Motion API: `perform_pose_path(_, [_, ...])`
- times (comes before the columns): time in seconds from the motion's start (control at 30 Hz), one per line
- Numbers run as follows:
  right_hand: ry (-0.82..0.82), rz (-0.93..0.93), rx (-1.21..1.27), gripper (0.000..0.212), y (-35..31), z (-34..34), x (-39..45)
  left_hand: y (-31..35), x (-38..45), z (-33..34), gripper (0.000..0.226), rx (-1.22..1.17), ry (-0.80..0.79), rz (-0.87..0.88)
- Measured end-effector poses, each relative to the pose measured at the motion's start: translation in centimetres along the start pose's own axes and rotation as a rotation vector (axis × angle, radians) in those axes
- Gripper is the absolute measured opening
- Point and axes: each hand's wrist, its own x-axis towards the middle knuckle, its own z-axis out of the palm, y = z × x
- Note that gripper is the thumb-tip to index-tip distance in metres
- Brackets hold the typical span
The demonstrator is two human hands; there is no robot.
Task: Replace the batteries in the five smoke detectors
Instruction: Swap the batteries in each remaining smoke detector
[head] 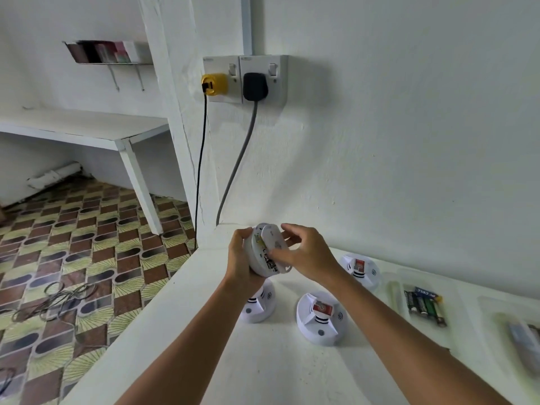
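White surface (pixel 263 361) against a white wall is carrying three smoke detectors and a battery tray (pixel 425 306). Left hand (pixel 241 258) is gripping a raised smoke detector (pixel 264 252) steady while right hand (pixel 306 252) is pinching its back cover (pixel 277 247), likely exposing the battery compartment.

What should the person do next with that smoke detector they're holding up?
Probably lift the back cover clear with the right hand. It already stands partly off the detector that the left hand grips, with the inside showing, and spare batteries wait in a tray on the counter.
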Motion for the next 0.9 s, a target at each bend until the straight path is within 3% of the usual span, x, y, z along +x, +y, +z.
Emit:
perform_pose_path(0.1, [-0.005,-0.046,-0.065,0.031,-0.9,-0.1,-0.6,-0.2,-0.2,0.5,0.047,0.022,0.024,0.024])
perform_pose_path(0.37, [-0.035,-0.045,-0.048,0.049,-2.3,-1.4,-1.1,-0.5,-1.1,1.4,0.047,0.054,-0.031,0.075])
perform_pose_path(0.7, [0.022,-0.084,-0.029,0.053,-2.3,-1.6,-1.5,-0.4,-2.4,1.7,0.043,0.169,-0.177,0.143])
perform_pose_path(0.8, [0.071,-0.143,-0.145,0.058,-1.2,-0.8,-1.5,-0.6,-2.0,1.5,0.046,0.054,-0.11,0.153])
perform_pose_path(0.9, [0.182,-0.075,-0.013,0.036,-0.3,0.1,-1.5,-1.1,-1.8,1.7,0.051,0.038,0.012,0.199])
